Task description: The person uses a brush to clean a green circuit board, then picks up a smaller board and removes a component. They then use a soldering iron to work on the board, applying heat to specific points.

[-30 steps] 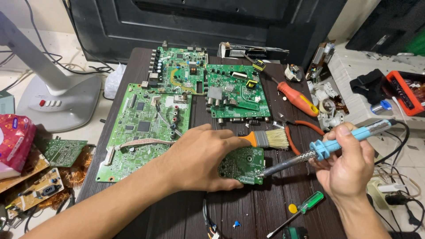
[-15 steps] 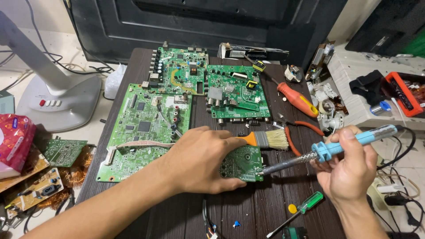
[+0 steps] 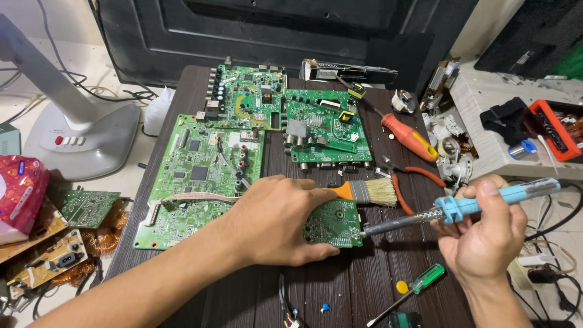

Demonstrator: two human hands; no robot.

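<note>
At far left, beside the dark surface (image 3: 364, 285), I see a crumpled red packet (image 3: 18, 194). My left hand (image 3: 273, 222) presses flat on a small green circuit board (image 3: 334, 223); my right hand (image 3: 486, 234) grips a blue-handled soldering iron (image 3: 473, 206), its tip touching the board's edge.

Red-pink printed soft packet (image 3: 18, 194) at far left edge, on floor beside white stand base (image 3: 79, 143).

Lighting: even, soft, fairly bright
Focus sharp centre; faint shadows under hands; mild glare on the white fan base (image 3: 91, 136)
</note>
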